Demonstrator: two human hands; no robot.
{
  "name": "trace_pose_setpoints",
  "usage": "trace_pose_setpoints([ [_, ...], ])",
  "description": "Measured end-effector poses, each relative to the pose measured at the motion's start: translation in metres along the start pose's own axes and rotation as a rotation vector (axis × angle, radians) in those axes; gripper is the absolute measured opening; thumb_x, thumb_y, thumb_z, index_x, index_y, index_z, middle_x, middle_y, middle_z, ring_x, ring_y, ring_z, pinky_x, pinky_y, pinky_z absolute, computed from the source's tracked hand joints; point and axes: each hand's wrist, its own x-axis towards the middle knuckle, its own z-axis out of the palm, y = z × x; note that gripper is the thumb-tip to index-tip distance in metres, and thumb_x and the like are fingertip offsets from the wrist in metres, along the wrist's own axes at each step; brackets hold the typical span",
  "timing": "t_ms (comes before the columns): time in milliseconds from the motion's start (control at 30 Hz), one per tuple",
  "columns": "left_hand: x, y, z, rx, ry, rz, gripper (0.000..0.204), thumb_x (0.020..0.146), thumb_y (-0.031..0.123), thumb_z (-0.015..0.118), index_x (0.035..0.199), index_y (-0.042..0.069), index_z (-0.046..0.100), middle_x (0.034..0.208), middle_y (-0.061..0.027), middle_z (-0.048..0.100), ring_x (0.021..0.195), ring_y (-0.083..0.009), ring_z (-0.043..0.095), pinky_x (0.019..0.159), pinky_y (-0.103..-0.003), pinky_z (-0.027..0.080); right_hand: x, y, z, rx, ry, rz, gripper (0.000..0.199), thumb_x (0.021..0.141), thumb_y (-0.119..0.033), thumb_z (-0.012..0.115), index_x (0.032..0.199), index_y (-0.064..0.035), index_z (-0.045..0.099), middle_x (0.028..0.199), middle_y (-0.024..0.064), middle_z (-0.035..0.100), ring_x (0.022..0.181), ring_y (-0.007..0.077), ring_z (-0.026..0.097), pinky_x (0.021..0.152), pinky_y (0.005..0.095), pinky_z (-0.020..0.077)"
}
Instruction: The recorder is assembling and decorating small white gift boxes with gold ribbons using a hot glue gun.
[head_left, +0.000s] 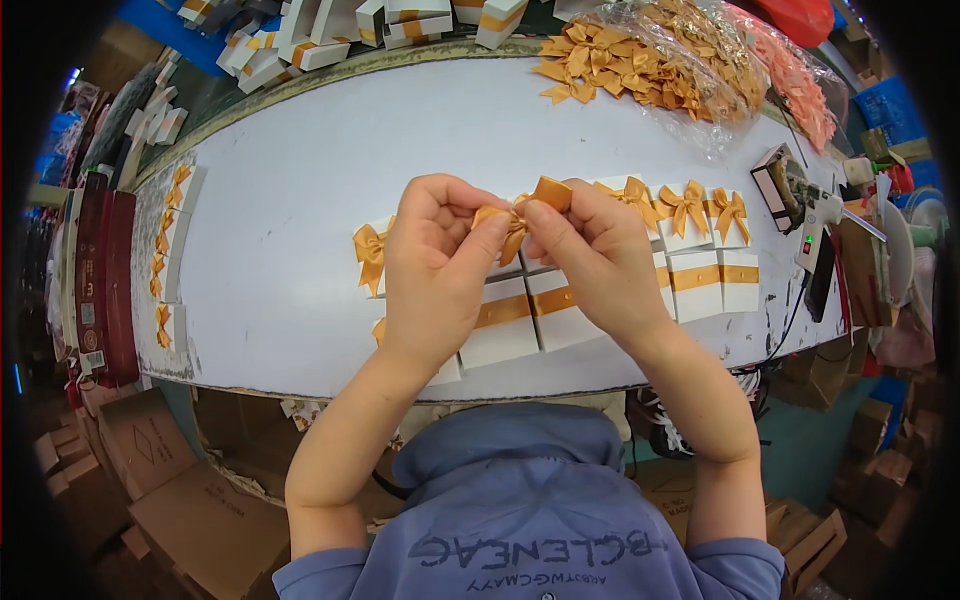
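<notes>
Both my hands meet above the white table point(300, 200), pinching one gold ribbon bow point(520, 208) between them. My left hand point(435, 265) grips its left loop with thumb and fingers. My right hand point(590, 260) holds the right loop and the knot. Beneath the hands lies a row of small white boxes point(700, 280) with gold bands. Several of them carry gold bows point(685, 205) on top, and one bow point(370, 255) shows left of my left hand.
A clear bag of loose gold bows point(640, 60) and a bag of pink bows point(795, 75) lie at the far right. More white boxes point(300, 40) are stacked at the back, and finished ones line the left edge point(170, 230). A glue gun point(815, 215) rests at the right. Cardboard cartons point(180, 490) stand below.
</notes>
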Motion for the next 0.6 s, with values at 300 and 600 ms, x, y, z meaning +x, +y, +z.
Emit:
trace_pose_setpoints([
  [300, -0.026, -0.010, -0.004, -0.114, 0.130, 0.071, 0.028, 0.081, -0.008, 0.055, 0.099, 0.001, 0.036, 0.098, -0.0122, 0.053, 0.087, -0.0139, 0.059, 0.075, -0.023, 0.050, -0.018, -0.005, 0.015, 0.091, 0.053, 0.104, 0.029, 0.087, -0.018, 0.058, 0.064, -0.0011, 0.054, 0.055, -0.0030, 0.049, 0.050, 0.0021, 0.038, 0.044, 0.0203, 0.0294],
  [600, -0.051, -0.017, -0.016, -0.049, 0.136, -0.049, 0.012, 0.083, -0.008, 0.052, 0.082, 0.002, 0.046, 0.090, -0.0062, 0.057, 0.074, -0.0085, 0.057, 0.064, -0.025, 0.048, -0.035, 0.004, 0.012, 0.054, -0.032, 0.224, 0.012, 0.089, -0.012, 0.056, 0.084, -0.0012, 0.055, 0.069, -0.0036, 0.056, 0.060, -0.0001, 0.046, 0.049, 0.0153, 0.0340],
])
